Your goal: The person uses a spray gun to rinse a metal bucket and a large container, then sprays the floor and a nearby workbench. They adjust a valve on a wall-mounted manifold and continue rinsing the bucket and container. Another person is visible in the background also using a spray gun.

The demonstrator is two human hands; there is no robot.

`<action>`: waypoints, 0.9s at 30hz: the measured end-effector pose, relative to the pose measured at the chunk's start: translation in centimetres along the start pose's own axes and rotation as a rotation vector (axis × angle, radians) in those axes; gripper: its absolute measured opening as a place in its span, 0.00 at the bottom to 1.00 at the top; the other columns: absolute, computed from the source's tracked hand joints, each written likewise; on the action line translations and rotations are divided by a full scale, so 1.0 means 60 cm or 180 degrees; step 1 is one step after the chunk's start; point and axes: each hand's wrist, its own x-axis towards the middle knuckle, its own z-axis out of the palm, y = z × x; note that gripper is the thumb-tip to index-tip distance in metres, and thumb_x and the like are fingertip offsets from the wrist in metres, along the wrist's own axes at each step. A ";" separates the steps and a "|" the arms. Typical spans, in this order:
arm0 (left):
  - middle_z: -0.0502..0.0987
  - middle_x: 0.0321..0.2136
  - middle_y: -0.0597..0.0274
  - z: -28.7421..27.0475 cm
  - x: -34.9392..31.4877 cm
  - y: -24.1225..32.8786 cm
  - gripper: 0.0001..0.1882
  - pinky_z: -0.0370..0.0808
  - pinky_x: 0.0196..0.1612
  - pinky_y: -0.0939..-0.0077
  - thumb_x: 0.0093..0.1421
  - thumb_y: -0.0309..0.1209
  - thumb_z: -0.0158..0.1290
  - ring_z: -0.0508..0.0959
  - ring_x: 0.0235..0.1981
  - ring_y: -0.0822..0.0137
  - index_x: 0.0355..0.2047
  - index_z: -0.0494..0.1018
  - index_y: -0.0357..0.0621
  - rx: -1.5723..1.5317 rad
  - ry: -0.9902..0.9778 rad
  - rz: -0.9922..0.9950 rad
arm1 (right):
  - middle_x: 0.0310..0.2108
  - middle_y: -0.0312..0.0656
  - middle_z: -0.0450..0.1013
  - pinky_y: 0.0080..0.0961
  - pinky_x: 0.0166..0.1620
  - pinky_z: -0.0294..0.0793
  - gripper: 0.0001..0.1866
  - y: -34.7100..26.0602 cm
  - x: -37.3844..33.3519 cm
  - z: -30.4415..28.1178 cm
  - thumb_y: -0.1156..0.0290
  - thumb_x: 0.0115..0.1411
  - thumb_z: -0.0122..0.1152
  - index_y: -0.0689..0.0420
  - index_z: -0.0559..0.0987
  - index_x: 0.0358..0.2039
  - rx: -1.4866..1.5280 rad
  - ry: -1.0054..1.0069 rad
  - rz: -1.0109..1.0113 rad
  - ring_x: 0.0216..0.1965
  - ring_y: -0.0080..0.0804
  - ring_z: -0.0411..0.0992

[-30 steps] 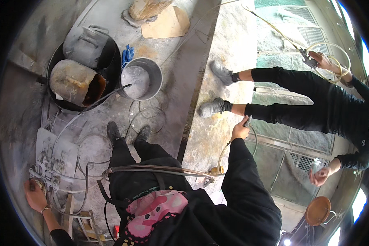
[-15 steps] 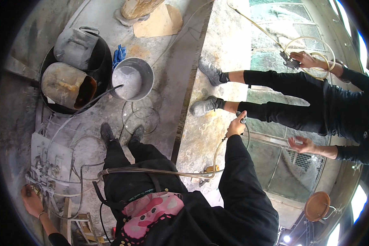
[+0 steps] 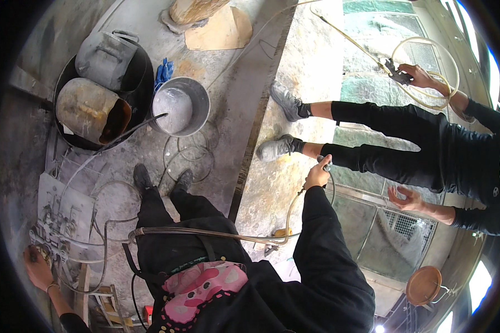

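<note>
My left hand (image 3: 38,272), at the far lower left, has its fingers curled round a dark, round knob (image 3: 34,255). That knob is at the edge of a metal pump assembly (image 3: 55,230) with several fittings and hoses. Stretched out to the right, my right hand (image 3: 316,176) grips a small spray gun (image 3: 328,165), partly hidden by the fingers. A hose (image 3: 290,213) runs from it and across my waist toward the pump. Just beyond it stands a co-worker, whose one hand (image 3: 419,76) holds a dark spray gun (image 3: 397,72) with a coiled yellowish hose (image 3: 455,61).
A metal bucket (image 3: 204,114) of whitish liquid has a dark suction tube (image 3: 144,125) in it. Beside it, a black tub (image 3: 144,66) holds two cans. The co-worker stands on a pale raised ledge (image 3: 261,208). Loose hoses (image 3: 191,147) lie on the floor; a brown disc (image 3: 424,284) sits lower right.
The co-worker's spray gun and hose have shifted slightly. My right hand is a little lower and further left in view; both hands keep their grips.
</note>
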 end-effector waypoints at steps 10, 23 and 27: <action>0.79 0.62 0.61 0.000 -0.002 0.003 0.26 0.76 0.57 0.52 0.74 0.55 0.48 0.79 0.58 0.45 0.62 0.78 0.56 0.0105 0.0116 0.0075 | 0.24 0.50 0.78 0.40 0.22 0.73 0.59 -0.006 -0.003 0.001 0.13 0.57 0.44 0.70 0.82 0.30 0.0011 -0.0043 0.0195 0.18 0.43 0.76; 0.76 0.66 0.60 -0.008 0.000 0.010 0.29 0.75 0.61 0.54 0.74 0.56 0.47 0.78 0.61 0.46 0.64 0.77 0.55 0.0199 0.0009 -0.0021 | 0.23 0.48 0.77 0.40 0.21 0.73 0.59 -0.012 -0.008 -0.006 0.12 0.57 0.44 0.70 0.82 0.28 0.0014 -0.0086 0.0177 0.18 0.42 0.76; 0.76 0.66 0.59 -0.011 -0.001 0.012 0.30 0.75 0.61 0.54 0.74 0.57 0.47 0.77 0.62 0.46 0.64 0.77 0.54 0.0234 0.0057 0.0061 | 0.23 0.48 0.77 0.40 0.21 0.73 0.58 -0.022 -0.022 -0.012 0.12 0.57 0.44 0.69 0.81 0.27 0.0071 -0.0108 0.0217 0.18 0.42 0.75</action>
